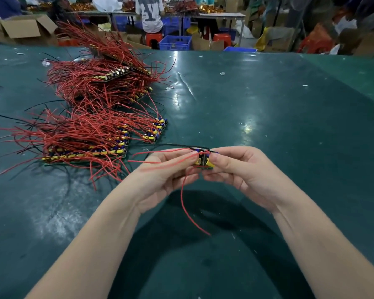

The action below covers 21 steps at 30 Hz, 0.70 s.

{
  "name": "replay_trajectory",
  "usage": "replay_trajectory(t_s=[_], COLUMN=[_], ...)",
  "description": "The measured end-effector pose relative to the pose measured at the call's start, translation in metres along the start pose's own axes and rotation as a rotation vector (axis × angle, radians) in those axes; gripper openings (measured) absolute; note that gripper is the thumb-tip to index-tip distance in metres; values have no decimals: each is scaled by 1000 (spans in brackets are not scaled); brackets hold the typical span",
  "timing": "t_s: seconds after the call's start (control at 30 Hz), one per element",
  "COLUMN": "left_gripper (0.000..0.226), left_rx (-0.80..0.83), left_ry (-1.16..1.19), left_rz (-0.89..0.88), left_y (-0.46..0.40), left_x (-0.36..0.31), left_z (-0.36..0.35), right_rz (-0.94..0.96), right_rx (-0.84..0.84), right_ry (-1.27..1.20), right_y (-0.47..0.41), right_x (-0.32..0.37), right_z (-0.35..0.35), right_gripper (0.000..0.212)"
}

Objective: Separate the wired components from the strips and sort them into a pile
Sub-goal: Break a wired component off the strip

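A wide dark-green table (268,117), shiny under the overhead lights, with small white scraps scattered over it. Behind it a busy workroom: cardboard boxes (24,29), blue crates (175,43), red stools (153,38), and a person in a white shirt (149,14) seated at a far bench.

Up close, both hands meet over the table's near middle. The left hand (160,171) and the right hand (235,167) each pinch one end of a short piece of strip (203,161) — fingers curled tight on it, thumbs underneath. The piece runs left to right between the fingertips, and its yellow and blue parts face up toward the camera. Red wires (160,160) trail off to the left across the left hand, one red wire hangs down toward the person, and a black wire (171,145) runs away left along the top.

Over on the left lie the long strips (84,152), stacked flat, their red wires fanning leftward. Further back, a taller heap (108,72) of the same.
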<state>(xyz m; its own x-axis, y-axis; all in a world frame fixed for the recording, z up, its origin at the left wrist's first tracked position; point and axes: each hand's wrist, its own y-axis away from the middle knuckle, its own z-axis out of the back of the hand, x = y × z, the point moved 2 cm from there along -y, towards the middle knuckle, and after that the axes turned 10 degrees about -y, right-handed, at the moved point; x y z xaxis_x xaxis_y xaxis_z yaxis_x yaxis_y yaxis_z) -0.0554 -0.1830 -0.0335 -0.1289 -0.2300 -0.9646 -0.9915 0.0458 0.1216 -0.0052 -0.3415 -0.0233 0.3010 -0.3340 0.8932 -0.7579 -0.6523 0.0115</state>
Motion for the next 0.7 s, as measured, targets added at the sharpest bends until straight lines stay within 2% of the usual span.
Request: replay_trajectory(t_s=[0.13, 0.23, 0.33, 0.5, 0.57, 0.63, 0.7], left_gripper=[16, 21, 16, 9, 5, 5, 2], left_rx=[-27, -18, -21, -239, -442, -657, -747], left_ry=[42, 142, 279, 399, 314, 79, -214], left_rz=[33, 68, 102, 39, -40, -138, -151], left_y=[0, -1, -1, -4, -7, -8, -8], left_x=[0, 0, -1, -12, -15, -16, -16], left_z=[-2, -3, -2, 14, 31, 48, 58], right_rz=[-36, -67, -92, -95, -80, -44, 2], right_rx=[1, -15, -40, -201, -291, -364, -399], right_ry=[-46, -109, -231, -295, -311, -362, -433], right_y=[-1, -3, -4, -7, -8, -8, -9], right_x=[1, -2, -3, -3, -2, -1, 1], right_z=[0, 0, 3, 10, 14, 19, 22], right_gripper=[19, 20, 18, 12, 11, 5, 6])
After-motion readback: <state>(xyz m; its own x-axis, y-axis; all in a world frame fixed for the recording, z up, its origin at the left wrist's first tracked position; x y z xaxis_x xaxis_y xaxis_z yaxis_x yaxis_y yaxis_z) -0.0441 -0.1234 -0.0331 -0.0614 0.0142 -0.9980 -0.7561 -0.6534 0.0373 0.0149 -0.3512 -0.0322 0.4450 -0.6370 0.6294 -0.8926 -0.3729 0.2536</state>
